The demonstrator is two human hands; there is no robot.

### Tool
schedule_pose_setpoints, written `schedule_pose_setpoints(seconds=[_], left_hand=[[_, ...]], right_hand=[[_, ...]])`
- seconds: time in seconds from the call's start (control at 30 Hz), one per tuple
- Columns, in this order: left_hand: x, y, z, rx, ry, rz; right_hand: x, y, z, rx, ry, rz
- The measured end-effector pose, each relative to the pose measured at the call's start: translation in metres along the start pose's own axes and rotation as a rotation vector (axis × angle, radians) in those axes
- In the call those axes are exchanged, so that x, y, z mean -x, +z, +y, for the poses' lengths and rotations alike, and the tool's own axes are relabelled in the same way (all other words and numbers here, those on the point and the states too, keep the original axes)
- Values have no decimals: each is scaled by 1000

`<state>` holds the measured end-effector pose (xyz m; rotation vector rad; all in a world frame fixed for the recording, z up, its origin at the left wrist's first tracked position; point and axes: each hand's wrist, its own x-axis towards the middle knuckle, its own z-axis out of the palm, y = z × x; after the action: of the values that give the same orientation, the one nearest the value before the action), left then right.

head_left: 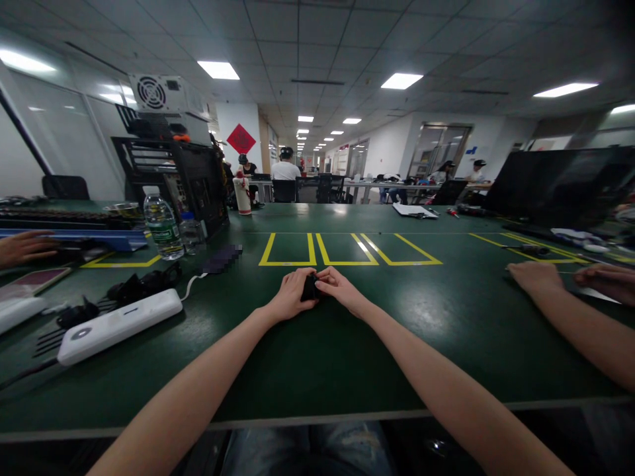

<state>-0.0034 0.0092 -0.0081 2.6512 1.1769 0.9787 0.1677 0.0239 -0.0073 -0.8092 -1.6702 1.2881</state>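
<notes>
Both my hands meet over the green table, just in front of the yellow tape outlines. A small black object sits between them, too small and too covered by fingers to name. My left hand is closed around its left side, with thumb and fingers curled on it. From the other side my right hand pinches at the object's right edge with its fingertips. Whether the object rests on the tabletop or is slightly raised, I cannot tell.
A white power strip, a water bottle and an open black computer case stand to the left. Co-workers' hands are at both sides, a left one and a right one. A screwdriver lies at right.
</notes>
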Motion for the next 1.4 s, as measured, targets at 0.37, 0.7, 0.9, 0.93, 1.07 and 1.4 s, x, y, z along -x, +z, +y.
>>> schedule_pose_setpoints(seconds=[0.37,0.7,0.9,0.93,1.07,1.4], left_hand=[[0,-2,0,35,-8,-12],[0,0,-2,29,-13,-5],[0,1,-3,22,2,0],[0,1,-3,21,-2,3],[-1,1,-2,19,-16,-3],[-2,2,-4,29,-18,-9]], right_hand=[[7,-1,-8,-7,-7,-83],[6,-2,-8,15,-4,-70],[6,0,-9,4,-3,-43],[5,1,-8,10,-8,-18],[1,0,-2,13,17,2],[6,-2,-5,-5,-5,-80]])
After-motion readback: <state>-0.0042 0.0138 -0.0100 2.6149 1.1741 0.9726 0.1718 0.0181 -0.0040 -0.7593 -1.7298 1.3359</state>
